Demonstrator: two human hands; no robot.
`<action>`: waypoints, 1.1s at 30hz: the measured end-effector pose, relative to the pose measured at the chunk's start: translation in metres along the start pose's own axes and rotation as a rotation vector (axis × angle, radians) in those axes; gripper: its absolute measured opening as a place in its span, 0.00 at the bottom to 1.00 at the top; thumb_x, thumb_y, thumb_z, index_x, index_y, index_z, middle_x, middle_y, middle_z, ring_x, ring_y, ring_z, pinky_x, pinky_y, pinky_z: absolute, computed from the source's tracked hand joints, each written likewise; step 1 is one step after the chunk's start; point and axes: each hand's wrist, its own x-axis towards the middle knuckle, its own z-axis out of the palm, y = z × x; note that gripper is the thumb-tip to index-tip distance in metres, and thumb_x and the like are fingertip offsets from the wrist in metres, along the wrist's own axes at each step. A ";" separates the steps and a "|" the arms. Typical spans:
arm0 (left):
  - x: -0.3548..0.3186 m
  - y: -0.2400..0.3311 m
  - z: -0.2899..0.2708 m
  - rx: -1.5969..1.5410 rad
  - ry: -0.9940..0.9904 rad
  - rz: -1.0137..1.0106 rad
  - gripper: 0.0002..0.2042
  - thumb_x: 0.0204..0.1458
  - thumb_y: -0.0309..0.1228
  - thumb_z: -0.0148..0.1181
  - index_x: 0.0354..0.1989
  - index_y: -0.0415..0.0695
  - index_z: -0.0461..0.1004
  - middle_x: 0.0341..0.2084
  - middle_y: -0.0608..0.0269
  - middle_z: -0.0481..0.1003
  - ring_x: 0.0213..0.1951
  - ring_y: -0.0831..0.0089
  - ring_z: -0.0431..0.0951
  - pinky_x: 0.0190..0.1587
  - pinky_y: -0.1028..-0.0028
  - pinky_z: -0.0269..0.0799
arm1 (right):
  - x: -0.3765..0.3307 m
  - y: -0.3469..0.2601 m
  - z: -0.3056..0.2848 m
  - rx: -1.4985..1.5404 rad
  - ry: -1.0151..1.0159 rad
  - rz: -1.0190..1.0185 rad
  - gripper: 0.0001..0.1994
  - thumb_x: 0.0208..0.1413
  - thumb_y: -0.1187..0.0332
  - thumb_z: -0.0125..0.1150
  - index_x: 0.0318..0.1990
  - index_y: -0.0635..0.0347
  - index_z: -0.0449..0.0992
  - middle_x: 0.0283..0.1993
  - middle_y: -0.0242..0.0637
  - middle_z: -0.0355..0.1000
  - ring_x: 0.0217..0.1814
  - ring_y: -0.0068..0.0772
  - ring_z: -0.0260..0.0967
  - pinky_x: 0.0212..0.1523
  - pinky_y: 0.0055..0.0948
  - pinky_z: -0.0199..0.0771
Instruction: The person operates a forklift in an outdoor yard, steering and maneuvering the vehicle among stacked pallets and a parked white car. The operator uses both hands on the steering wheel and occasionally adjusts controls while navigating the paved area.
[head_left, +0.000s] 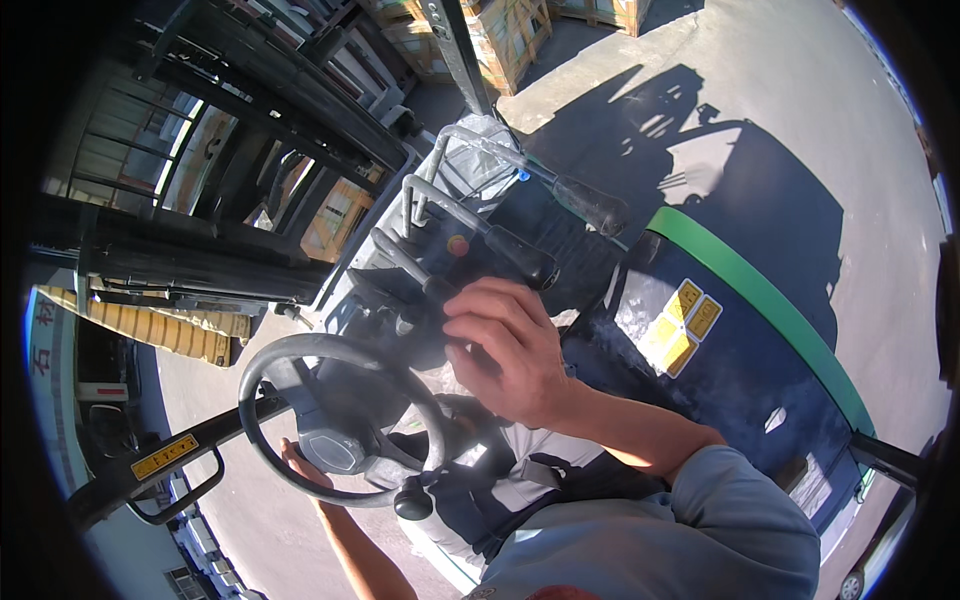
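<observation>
Fingers [470,330] of the right hand [505,355] are curled down over the near ends of a bank of control levers [440,250], with the fingertips touching the lever closest to the person. The view does not show whether they are clenched around a lever knob or only resting on it. The levers rise side by side from the dash panel, to the right of the steering wheel, each with a grey shaft and a dark grip; the two longest grips [520,255] project toward the upper right. A small round red button [458,243] sits on the panel between the lever shafts.

The left hand [305,468] is placed at the lower rim of the steering wheel [335,420], mostly hidden behind it; its fingers touch the rim from below, and their grasp cannot be told. A black spinner knob [413,500] stands on the wheel rim at lower right, apart from the left hand.

The forklift mast [250,130] stands ahead at upper left, with stacked wooden crates [505,35] beyond it. A dark blue side panel with a green stripe [760,300] and yellow warning labels [682,325] lies to the right. The machine's shadow falls on the concrete ground [800,120].
</observation>
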 end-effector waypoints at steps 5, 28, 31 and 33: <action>-0.016 0.028 0.021 0.052 -0.147 -0.038 0.24 0.70 0.50 0.46 0.28 0.43 0.69 0.27 0.62 0.74 0.29 0.72 0.76 0.36 0.68 0.75 | -0.002 0.018 0.014 0.124 -0.043 0.151 0.18 0.47 0.79 0.72 0.47 0.59 0.77 0.55 0.36 0.74 0.58 0.45 0.74 0.55 0.41 0.78; -0.013 0.053 0.067 0.279 -0.106 -0.110 0.24 0.69 0.51 0.48 0.28 0.43 0.70 0.25 0.63 0.74 0.29 0.72 0.76 0.34 0.68 0.75 | -0.016 0.033 0.019 0.394 -0.022 0.177 0.13 0.53 0.75 0.72 0.44 0.58 0.76 0.61 0.33 0.72 0.66 0.45 0.70 0.59 0.42 0.75; -0.014 0.052 0.063 0.276 -0.108 -0.117 0.24 0.69 0.51 0.48 0.28 0.43 0.70 0.25 0.63 0.74 0.29 0.72 0.76 0.34 0.68 0.75 | -0.015 0.031 0.023 0.448 0.005 0.198 0.13 0.54 0.76 0.72 0.44 0.59 0.76 0.60 0.36 0.73 0.63 0.47 0.71 0.59 0.42 0.75; -0.014 0.051 0.062 0.274 -0.111 -0.124 0.24 0.69 0.51 0.48 0.28 0.43 0.70 0.25 0.63 0.74 0.29 0.72 0.76 0.34 0.68 0.75 | -0.011 0.030 0.028 0.476 0.022 0.196 0.13 0.54 0.76 0.72 0.45 0.60 0.75 0.59 0.38 0.72 0.64 0.47 0.70 0.60 0.44 0.73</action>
